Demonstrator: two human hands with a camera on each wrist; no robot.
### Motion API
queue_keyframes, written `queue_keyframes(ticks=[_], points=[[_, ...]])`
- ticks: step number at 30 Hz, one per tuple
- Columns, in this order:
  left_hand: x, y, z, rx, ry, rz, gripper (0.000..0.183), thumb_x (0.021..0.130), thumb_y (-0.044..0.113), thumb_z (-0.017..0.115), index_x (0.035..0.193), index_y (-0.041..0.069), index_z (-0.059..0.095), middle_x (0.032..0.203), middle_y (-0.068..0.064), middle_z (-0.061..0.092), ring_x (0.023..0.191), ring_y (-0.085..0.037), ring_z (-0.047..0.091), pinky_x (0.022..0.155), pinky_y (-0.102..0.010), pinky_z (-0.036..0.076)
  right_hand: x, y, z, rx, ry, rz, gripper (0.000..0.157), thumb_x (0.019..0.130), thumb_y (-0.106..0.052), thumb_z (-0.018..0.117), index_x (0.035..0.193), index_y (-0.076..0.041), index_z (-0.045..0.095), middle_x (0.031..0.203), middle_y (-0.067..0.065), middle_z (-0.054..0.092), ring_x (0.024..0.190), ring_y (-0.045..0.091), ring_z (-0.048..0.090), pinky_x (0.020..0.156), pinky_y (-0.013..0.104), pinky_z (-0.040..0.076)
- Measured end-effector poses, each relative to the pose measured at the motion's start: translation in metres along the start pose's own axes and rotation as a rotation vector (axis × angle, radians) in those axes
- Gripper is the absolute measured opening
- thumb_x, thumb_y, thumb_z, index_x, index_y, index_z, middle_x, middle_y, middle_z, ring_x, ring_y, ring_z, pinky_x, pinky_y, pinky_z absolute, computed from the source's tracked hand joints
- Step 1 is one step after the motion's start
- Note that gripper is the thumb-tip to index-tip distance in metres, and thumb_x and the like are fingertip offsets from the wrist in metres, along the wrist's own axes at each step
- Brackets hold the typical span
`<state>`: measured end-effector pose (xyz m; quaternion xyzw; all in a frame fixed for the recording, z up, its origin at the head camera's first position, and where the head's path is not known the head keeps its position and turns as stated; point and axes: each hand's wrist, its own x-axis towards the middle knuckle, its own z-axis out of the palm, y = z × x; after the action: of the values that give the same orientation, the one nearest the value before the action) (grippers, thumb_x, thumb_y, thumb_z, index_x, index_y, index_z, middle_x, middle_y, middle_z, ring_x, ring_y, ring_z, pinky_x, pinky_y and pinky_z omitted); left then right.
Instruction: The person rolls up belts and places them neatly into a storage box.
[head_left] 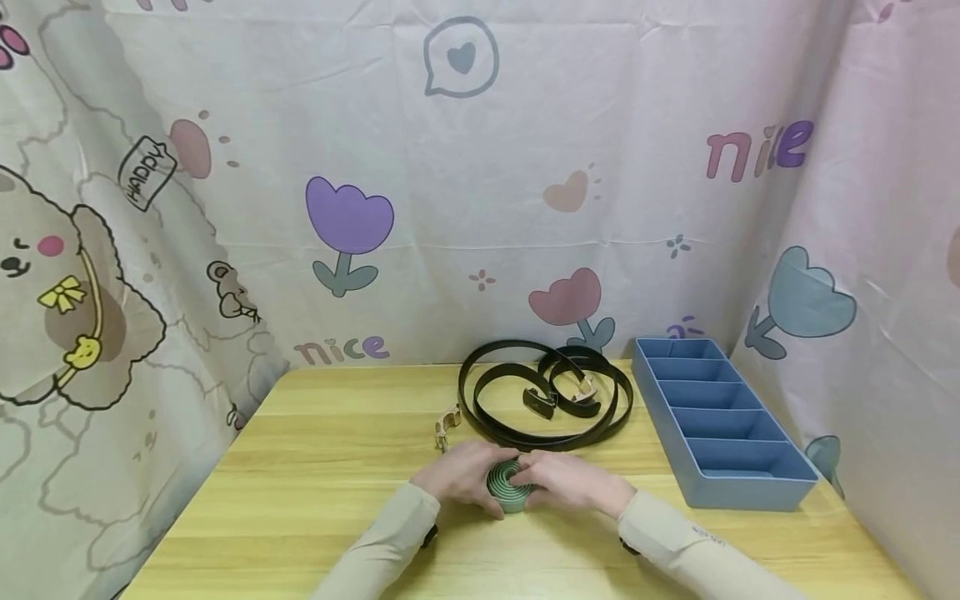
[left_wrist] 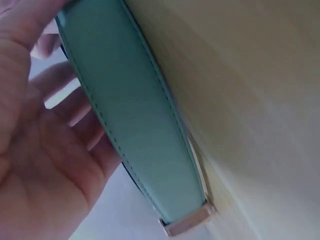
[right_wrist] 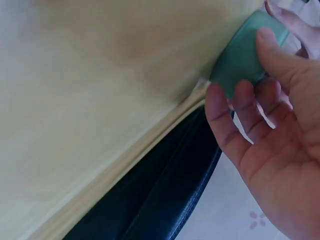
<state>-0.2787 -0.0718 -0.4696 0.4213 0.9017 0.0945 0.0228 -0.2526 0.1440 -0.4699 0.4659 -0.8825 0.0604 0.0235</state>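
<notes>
A green belt (head_left: 512, 503) stands on its edge in a tight spiral coil on the wooden table, between the two hands. From the left side my left hand (head_left: 467, 475) grips the coil, thumb at its near side and fingers round the back. My right hand (head_left: 566, 482) holds it from the right, with a finger at the coil's top. In the left wrist view the stitched strap (left_wrist: 125, 110) runs to a metal piece (left_wrist: 189, 220). The right wrist view shows my thumb and fingers against the green roll (right_wrist: 242, 55). A gold-toned buckle (head_left: 447, 427) lies beyond my left hand.
Black belts (head_left: 480, 421) with metal buckles lie loosely coiled behind the hands. A blue-grey organizer box (head_left: 693, 492) with several compartments stands at the right of the table (head_left: 330, 450). Printed curtains (head_left: 450, 167) hang behind and along both sides.
</notes>
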Motion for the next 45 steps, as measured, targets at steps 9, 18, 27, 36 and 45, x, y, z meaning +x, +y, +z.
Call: queue_keyframes(ticks=[9, 18, 27, 36, 45], points=[[0.004, 0.004, -0.002, 0.035, 0.018, -0.049, 0.059, 0.055, 0.054, 0.089, 0.093, 0.023, 0.057, 0.08, 0.015, 0.056, 0.068, 0.0, 0.049, 0.062, -0.017, 0.043, 0.008, -0.009, 0.005, -0.02, 0.064, 0.036, 0.022, 0.085, -0.037, 0.073, 0.099, -0.02, 0.07, 0.093, -0.012, 0.059, 0.078, -0.002, 0.053, 0.065, 0.016, 0.044], [0.004, 0.003, -0.007, -0.071, -0.046, 0.038, 0.07, 0.059, 0.032, 0.092, 0.122, 0.024, 0.063, 0.107, 0.011, 0.067, 0.093, 0.0, 0.058, 0.087, -0.018, 0.047, 0.005, -0.002, -0.004, 0.01, 0.034, 0.004, 0.034, 0.083, -0.032, 0.075, 0.114, -0.018, 0.071, 0.103, -0.007, 0.064, 0.092, 0.003, 0.061, 0.082, 0.021, 0.051], [0.008, 0.003, 0.0, -0.045, -0.017, 0.004, 0.07, 0.058, 0.04, 0.091, 0.116, 0.014, 0.062, 0.105, 0.005, 0.063, 0.09, -0.004, 0.056, 0.084, -0.019, 0.048, 0.007, -0.006, 0.0, -0.009, 0.092, 0.018, 0.022, 0.084, -0.037, 0.073, 0.101, -0.023, 0.072, 0.091, -0.012, 0.063, 0.077, -0.002, 0.056, 0.066, 0.017, 0.046], [0.005, 0.001, -0.007, -0.054, -0.032, 0.016, 0.076, 0.061, 0.032, 0.091, 0.127, 0.012, 0.059, 0.116, 0.002, 0.063, 0.105, -0.011, 0.058, 0.096, -0.025, 0.047, 0.008, -0.004, -0.007, -0.009, 0.03, 0.029, 0.027, 0.084, -0.031, 0.074, 0.108, -0.019, 0.071, 0.101, -0.008, 0.065, 0.09, 0.002, 0.059, 0.081, 0.02, 0.05], [0.002, -0.001, -0.008, -0.109, -0.052, -0.003, 0.08, 0.057, 0.024, 0.093, 0.129, 0.018, 0.058, 0.122, 0.005, 0.064, 0.108, -0.009, 0.058, 0.099, -0.027, 0.045, 0.011, -0.008, 0.003, -0.073, 0.089, 0.013, 0.026, 0.083, -0.036, 0.075, 0.102, -0.02, 0.071, 0.095, -0.009, 0.063, 0.084, 0.002, 0.057, 0.073, 0.019, 0.049]])
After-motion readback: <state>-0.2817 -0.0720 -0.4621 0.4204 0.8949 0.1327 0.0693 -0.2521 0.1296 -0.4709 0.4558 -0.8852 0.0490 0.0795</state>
